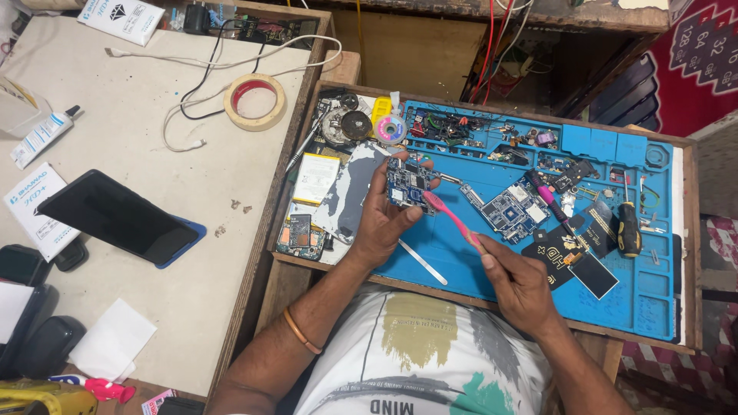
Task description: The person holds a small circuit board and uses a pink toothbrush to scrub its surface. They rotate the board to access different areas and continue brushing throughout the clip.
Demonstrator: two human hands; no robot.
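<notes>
A tape roll (254,101) lies left of the work mat (461,253) (a phone (119,217) lies nearer, leftward).

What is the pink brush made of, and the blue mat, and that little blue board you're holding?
The pink brush in the right hand looks like smooth plastic, going by its bright, even colour. The blue mat looks like soft, matte rubber or silicone, with moulded compartments. The little blue board in the left hand looks like a rigid circuit board with small metal parts.
</notes>
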